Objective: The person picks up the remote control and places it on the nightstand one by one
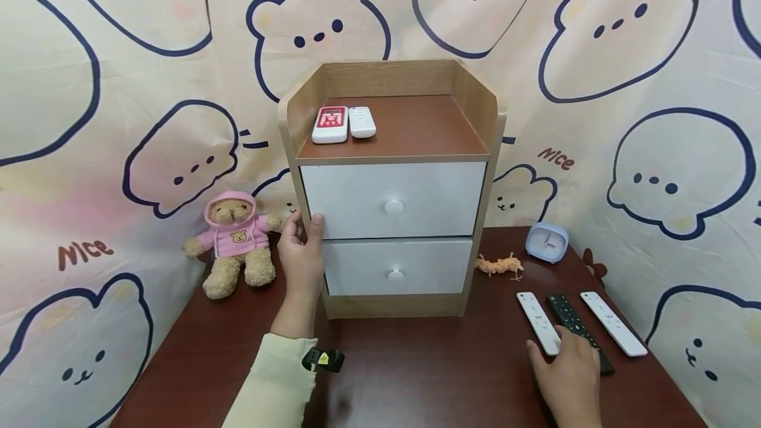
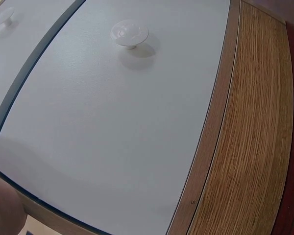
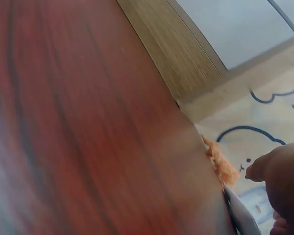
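Observation:
A small wooden cabinet [image 1: 395,306] with two white drawers stands on the table, both drawers pushed in. At its left front edge my left hand [image 1: 302,259] grips the side panel, thumb in front and fingers along the side. In the left wrist view a drawer knob [image 2: 130,33] is apart from that hand. My right hand [image 1: 567,372] is over the near ends of a white remote control [image 1: 538,322] and a black remote control [image 1: 573,316]. Its thumb [image 3: 264,169] is spread away from the fingers; whether these touch a remote is unclear.
Another white remote [image 1: 614,323] lies to the right. Behind are an orange animal toy [image 1: 499,265] and a blue clock [image 1: 547,243]. A teddy bear [image 1: 238,244] sits left of the cabinet. On its top lie a red-and-white calculator-like device [image 1: 330,124] and a small white remote [image 1: 361,122].

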`<action>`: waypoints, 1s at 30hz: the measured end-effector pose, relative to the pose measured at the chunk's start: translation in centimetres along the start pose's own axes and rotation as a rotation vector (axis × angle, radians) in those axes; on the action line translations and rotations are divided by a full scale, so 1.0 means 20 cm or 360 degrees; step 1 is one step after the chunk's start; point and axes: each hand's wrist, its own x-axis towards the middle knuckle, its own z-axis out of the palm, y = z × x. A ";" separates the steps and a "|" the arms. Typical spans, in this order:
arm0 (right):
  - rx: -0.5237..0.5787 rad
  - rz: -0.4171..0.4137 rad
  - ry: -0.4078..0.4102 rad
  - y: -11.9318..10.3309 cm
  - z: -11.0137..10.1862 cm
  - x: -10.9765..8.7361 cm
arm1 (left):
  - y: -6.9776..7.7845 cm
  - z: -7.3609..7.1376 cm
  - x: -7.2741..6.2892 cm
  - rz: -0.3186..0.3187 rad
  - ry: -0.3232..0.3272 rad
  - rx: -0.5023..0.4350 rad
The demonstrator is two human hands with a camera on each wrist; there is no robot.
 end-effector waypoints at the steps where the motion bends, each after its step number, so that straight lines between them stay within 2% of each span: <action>1: -0.0017 0.0004 0.0008 0.01 0.00 0.00 | 0.00 0.00 0.00 0.0000 0.0001 -0.0004; 5: -0.0051 0.0020 0.0002 0.04 -0.01 0.01 | -0.01 0.00 0.00 0.0001 0.0005 -0.0014; 12: -0.0108 0.0091 -0.0158 0.05 -0.01 0.04 | -0.01 -0.01 0.00 0.0020 -0.0008 -0.0010; 18: -0.0129 0.0093 -0.0223 0.06 0.00 0.04 | -0.01 -0.01 0.00 0.0015 -0.0007 0.0007; 30: -0.0129 0.0067 -0.0229 0.07 -0.01 0.06 | 0.00 0.00 0.00 0.0034 0.0001 0.0001</action>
